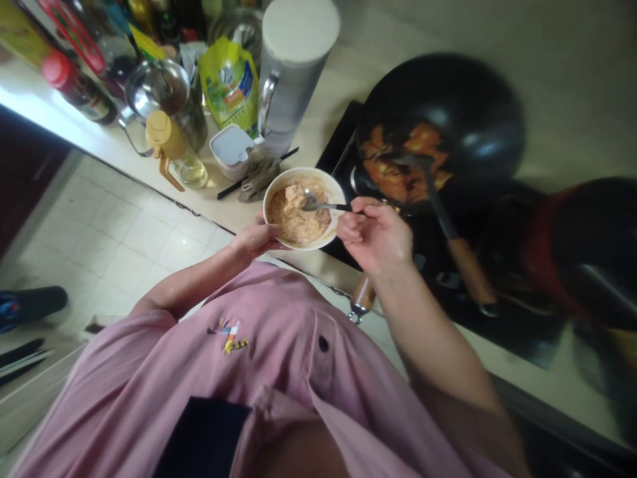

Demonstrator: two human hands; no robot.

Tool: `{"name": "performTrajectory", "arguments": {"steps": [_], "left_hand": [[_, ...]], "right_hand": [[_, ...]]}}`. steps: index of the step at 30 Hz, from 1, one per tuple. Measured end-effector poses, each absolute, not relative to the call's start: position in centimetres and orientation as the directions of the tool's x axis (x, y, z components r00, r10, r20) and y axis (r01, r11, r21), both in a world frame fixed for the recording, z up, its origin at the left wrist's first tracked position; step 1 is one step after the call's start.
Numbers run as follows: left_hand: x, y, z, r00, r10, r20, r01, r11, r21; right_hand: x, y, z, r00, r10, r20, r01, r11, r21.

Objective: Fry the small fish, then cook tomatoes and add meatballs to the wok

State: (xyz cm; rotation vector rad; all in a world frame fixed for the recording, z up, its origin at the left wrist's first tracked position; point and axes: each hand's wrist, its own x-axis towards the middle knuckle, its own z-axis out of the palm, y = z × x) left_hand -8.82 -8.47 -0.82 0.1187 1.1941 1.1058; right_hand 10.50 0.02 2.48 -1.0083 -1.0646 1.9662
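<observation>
My left hand (pixel 259 236) grips the rim and side of a white bowl (pixel 340 190), its thumb over the edge. Inside is a pale, lumpy, batter-like mixture (pixel 298 226). My right hand (pixel 375 232) is closed round the dark handle of a spoon (pixel 323 206), whose metal head sits in the bowl with a clump of the mixture on it. To the right of the bowl stands a black wok (pixel 478 113) on the stove, holding reddish-orange pieces of food (pixel 423 139). A spatula (pixel 440 206) with a wooden handle rests in the wok.
Left of the bowl on the counter are a grey cloth (pixel 259 179), a white lidded container (pixel 231 149), an oil bottle (pixel 186 159), a metal pot (pixel 196 119), a yellow-green bag (pixel 229 86) and a tall pitcher (pixel 293 73). A dark red pot (pixel 547 252) stands at the right.
</observation>
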Motion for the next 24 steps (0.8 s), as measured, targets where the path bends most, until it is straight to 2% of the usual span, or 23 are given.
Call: {"name": "performTrajectory", "arguments": {"steps": [6,9,13,15,17,20,22,24], "left_hand": [[-8.8,-8.0,-0.6,-0.063,0.754,-0.654,-0.585,0.504,0.636],[-8.7,-7.8,-0.5,-0.053,0.759,-0.649,-0.588,0.502,0.635],[-8.7,-7.7,-0.5,-0.046,0.761,-0.648,-0.612,0.491,0.620],[-8.8,-7.7,-0.4,-0.061,0.760,-0.647,-0.618,0.480,0.622],[-8.9,-7.8,-0.3,-0.075,0.759,-0.647,-0.622,0.472,0.626],[-9.1,-7.8,-0.4,-0.081,0.762,-0.643,-0.628,0.462,0.626],[-9.2,-7.9,-0.5,-0.079,0.764,-0.640,-0.625,0.462,0.629],[-9.3,-7.9,-0.7,-0.075,0.766,-0.638,-0.608,0.472,0.638]], "right_hand": [[11.2,0.3,3.9,-0.475,0.838,-0.270,-0.217,-0.408,-0.887],[10.7,0.0,3.5,-0.461,0.827,-0.322,-0.221,-0.458,-0.861],[9.6,-0.9,2.5,-0.489,0.757,-0.434,-0.178,-0.573,-0.800],[9.4,-1.5,2.3,-0.457,0.773,-0.441,-0.132,-0.549,-0.825],[9.5,-2.1,2.6,-0.403,0.833,-0.379,-0.055,-0.436,-0.898],[9.9,-2.9,3.5,-0.438,0.881,-0.178,0.136,-0.131,-0.982],[10.1,-3.2,4.0,-0.547,0.835,-0.061,0.219,0.072,-0.973],[10.0,-3.2,4.0,-0.630,0.776,-0.025,0.233,0.158,-0.960]]}}
